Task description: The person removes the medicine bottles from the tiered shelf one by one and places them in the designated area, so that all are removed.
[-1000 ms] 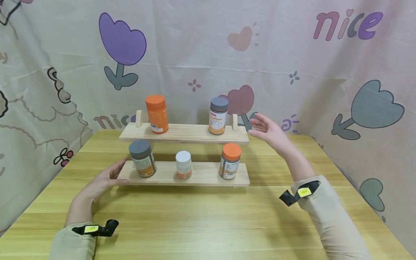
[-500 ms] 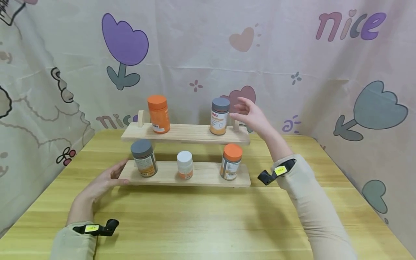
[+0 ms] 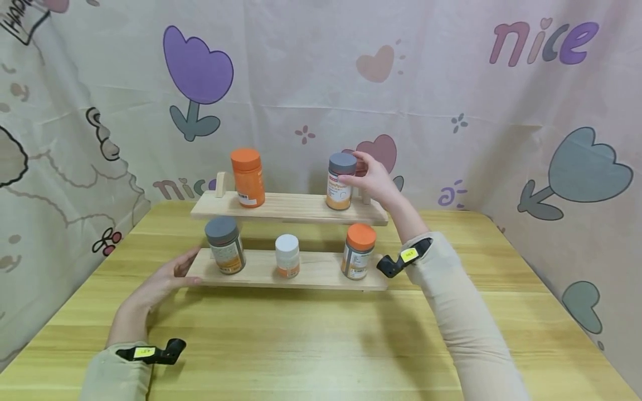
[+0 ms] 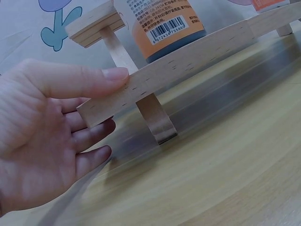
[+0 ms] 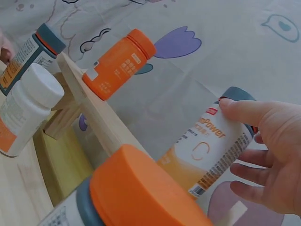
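My left hand (image 3: 163,281) grips the left end of the lower board of a two-tier wooden shelf (image 3: 261,268). In the left wrist view its thumb presses the board's front edge, with the fingers beneath and behind. On the upper board, at the right, stands a white-and-orange supplement bottle (image 3: 339,189) with a grey cap. My right hand (image 3: 375,181) holds that bottle near its top, thumb on the front; the right wrist view shows the other fingers (image 5: 254,173) along its far side. An orange bottle (image 3: 248,181) stands upright at the upper board's left.
On the lower board stand a grey-capped bottle (image 3: 225,248), a small white bottle (image 3: 287,257) and an orange-capped bottle (image 3: 358,253), close below the right forearm. The shelf rests on a wooden table (image 3: 281,345), with a printed cloth (image 3: 281,67) hanging behind.
My right hand has moved left from beside the shelf's right end to the upper grey-capped bottle and taken hold of it. The left hand stays on the lower board.
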`<move>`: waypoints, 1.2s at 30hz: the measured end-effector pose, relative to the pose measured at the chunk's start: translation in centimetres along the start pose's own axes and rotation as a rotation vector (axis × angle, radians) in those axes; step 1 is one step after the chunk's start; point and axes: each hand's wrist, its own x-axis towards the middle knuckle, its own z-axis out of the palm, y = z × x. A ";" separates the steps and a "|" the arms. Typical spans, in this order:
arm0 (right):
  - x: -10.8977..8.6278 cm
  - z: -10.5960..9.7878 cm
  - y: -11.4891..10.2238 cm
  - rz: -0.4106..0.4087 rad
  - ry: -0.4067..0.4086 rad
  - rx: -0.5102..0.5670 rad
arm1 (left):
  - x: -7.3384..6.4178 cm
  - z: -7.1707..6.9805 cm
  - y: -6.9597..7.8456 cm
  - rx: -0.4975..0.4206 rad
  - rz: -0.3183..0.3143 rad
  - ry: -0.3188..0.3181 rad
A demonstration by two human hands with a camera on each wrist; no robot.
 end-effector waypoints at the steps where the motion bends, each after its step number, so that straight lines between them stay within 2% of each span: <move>1: 0.0 0.1 0.1 -0.012 -0.002 0.004 | 0.0 0.0 0.0 0.000 0.004 -0.002; 7: 0.1 0.4 0.4 -0.053 0.001 0.008 | -0.1 0.2 0.1 -0.029 0.041 -0.022; 15: -0.1 0.3 0.4 -0.059 0.054 -0.067 | -0.3 0.3 0.3 -0.013 0.026 -0.009; 20: -0.4 0.0 0.5 -0.045 0.076 -0.074 | -0.3 0.2 0.4 -0.002 0.008 -0.003; 30: -1.0 -2.4 0.6 -0.086 0.138 -0.013 | -0.1 0.2 0.4 0.006 -0.001 -0.003; 36: -1.6 -4.5 0.7 -0.074 0.192 0.010 | -0.1 0.2 0.4 -0.002 -0.003 -0.004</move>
